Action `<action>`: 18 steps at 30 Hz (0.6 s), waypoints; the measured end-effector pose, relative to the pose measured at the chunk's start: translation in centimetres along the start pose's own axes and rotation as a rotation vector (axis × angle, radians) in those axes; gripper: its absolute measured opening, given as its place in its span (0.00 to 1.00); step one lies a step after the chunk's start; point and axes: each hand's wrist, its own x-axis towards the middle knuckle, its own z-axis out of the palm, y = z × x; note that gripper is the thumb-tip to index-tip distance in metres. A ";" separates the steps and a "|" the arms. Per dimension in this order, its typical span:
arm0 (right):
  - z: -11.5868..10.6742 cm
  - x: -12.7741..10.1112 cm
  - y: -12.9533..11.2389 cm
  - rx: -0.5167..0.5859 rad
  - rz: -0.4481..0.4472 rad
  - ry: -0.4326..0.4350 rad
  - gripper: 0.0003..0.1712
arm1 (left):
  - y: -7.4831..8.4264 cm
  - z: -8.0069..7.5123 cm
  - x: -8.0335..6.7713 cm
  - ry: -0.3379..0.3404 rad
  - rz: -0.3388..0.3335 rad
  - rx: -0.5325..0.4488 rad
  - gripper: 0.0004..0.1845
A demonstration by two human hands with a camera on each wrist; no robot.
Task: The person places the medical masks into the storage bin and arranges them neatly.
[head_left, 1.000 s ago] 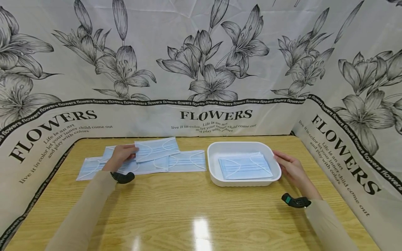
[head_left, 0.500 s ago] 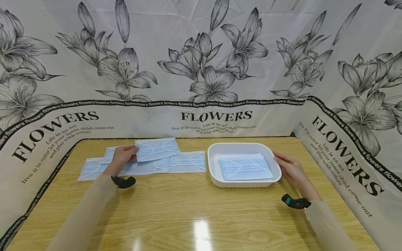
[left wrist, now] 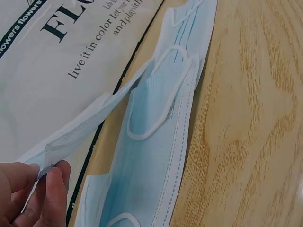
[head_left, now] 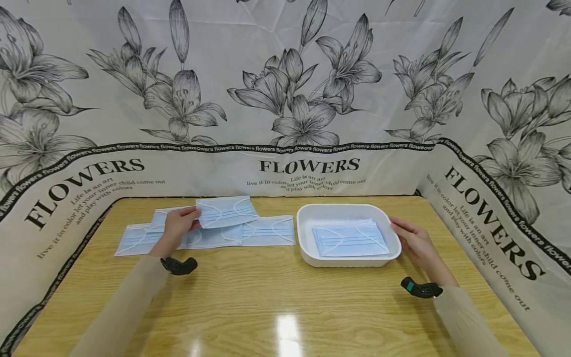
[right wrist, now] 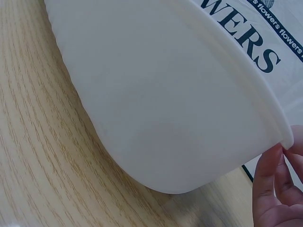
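In the head view my left hand (head_left: 178,227) pinches the left edge of a blue face mask (head_left: 229,212) between thumb and fingers. That edge is raised, and the mask slants over several other masks (head_left: 269,231) lying in an overlapping row on the table. The left wrist view shows the pinched mask (left wrist: 78,127) slanting up to my fingertips, ear loop dangling. My right hand (head_left: 417,244) grips the right rim of a white plastic tub (head_left: 348,262); the right wrist view shows thumb and fingers on the tub's corner (right wrist: 165,118). Stacked masks (head_left: 350,239) lie inside the tub.
A wooden table (head_left: 250,302) carries everything, with bare wood in front of the masks and tub. White flower-printed cloth (head_left: 209,173) closes off the back and both sides. A black wrist camera (head_left: 179,266) sits at the left wrist, another camera (head_left: 421,287) at the right.
My left hand has raised the pinched mask edge slightly. The right hand stays on the tub's rim. The whole head view has drifted a little.
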 end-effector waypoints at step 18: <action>0.3 -0.1 -0.3 -0.016 0.026 0.013 0.23 | 1.4 0.5 -2.5 0.013 -0.001 -0.047 0.25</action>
